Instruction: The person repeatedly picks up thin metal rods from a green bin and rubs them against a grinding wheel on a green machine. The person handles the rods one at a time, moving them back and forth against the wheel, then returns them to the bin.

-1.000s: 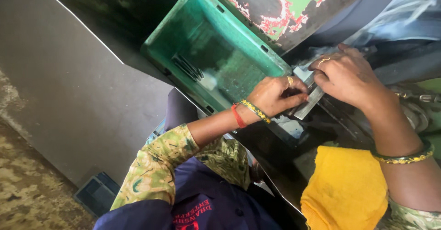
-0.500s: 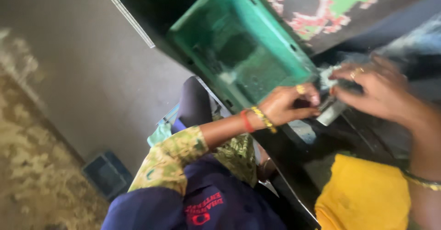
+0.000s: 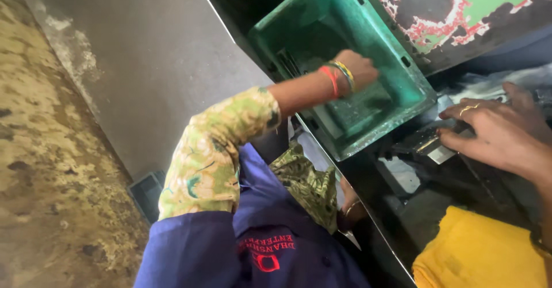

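Note:
My left hand (image 3: 357, 69), with red and yellow bangles at the wrist, reaches down into a green plastic crate (image 3: 397, 58). Its fingers are curled near the crate's floor, and I cannot see whether they hold anything. My right hand (image 3: 495, 130), a ring on one finger, lies on the dark machine bed to the right of the crate. Its fingertips grip a small flat metal piece (image 3: 430, 145) that sticks out toward the crate's near corner.
A yellow cloth (image 3: 480, 253) lies at the lower right, on the dark machine bed (image 3: 414, 202). Behind the crate is a panel with peeling green paint (image 3: 489, 0). A small dark box (image 3: 146, 193) sits on the grey floor to the left, below my sleeve.
My left hand has left the metal piece and moved up and left into the green crate. My right hand stays on the piece. The view has swung so the crate looms larger.

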